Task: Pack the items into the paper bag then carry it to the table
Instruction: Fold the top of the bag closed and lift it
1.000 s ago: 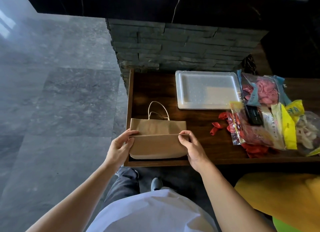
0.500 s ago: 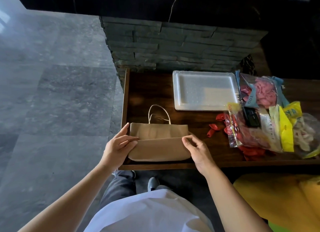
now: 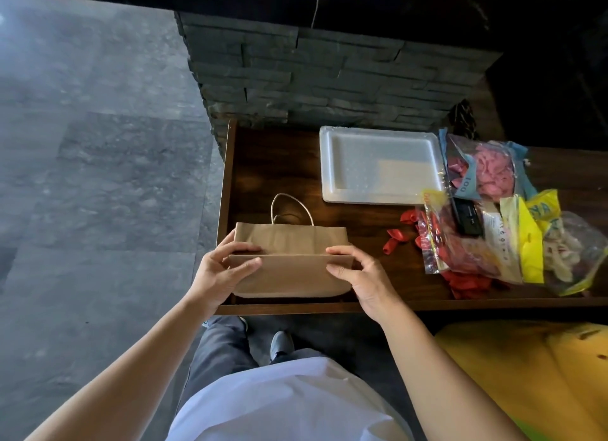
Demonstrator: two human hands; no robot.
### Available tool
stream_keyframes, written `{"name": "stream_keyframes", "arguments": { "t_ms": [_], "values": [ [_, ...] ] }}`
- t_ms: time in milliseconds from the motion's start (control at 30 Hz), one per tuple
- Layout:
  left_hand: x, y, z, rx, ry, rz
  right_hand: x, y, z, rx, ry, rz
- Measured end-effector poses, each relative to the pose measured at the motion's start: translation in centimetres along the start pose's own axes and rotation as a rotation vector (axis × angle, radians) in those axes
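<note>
left hand (image 3: 221, 269) pinches left end of the folded flap of the flat paper bag (image 3: 291, 259), which lies left of the white tray (image 3: 378, 165); right hand (image 3: 362, 272) pinches right end. best to pull flap back evenly, then stand bag open before adding balloon packets (image 3: 487, 230) right of tray.

Both arms reach forward. The left hand (image 3: 221, 270) and the right hand (image 3: 361, 275) face each other — fingers bent, thumbs near, each pinching an edge.
</note>
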State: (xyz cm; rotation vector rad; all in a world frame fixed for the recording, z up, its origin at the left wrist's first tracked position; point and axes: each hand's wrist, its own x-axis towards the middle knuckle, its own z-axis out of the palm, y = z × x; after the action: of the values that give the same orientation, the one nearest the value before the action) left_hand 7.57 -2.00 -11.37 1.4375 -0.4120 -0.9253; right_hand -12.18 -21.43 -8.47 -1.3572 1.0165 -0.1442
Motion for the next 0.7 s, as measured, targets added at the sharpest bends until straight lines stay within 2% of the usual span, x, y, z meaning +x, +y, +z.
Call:
{"name": "stream_keyframes", "arguments": {
  "t_ms": [167,233,300,400,500,600,700],
  "values": [
    [0.2,0.0,-0.6,0.097,-0.004,-0.043,0.2,-1.0,0.1,-0.221,0.122,-0.085],
    [0.8,0.2,-0.8,0.158,-0.064,-0.031,0.4,-1.5,0.0,-0.414,0.159,-0.221],
    [1.2,0.4,-0.8,0.187,-0.106,-0.063,0.5,-1.8,0.1,-0.521,0.128,-0.353],
    [1.3,0.5,-0.3,0.117,-0.038,-0.123,0.8,-1.8,0.4,-0.498,0.025,-0.384],
    [1.1,0.3,0.9,0.033,0.073,-0.117,1.3,-1.0,0.3,-0.441,0.028,-0.297],
    [1.0,-0.1,1.9,0.033,0.199,-0.122,1.2,0.3,-0.1,-0.299,0.040,-0.203],
    [0.9,-0.6,1.8,0.065,0.212,-0.094,1.0,1.8,0.2,-0.121,0.010,-0.191]
  ]
}}
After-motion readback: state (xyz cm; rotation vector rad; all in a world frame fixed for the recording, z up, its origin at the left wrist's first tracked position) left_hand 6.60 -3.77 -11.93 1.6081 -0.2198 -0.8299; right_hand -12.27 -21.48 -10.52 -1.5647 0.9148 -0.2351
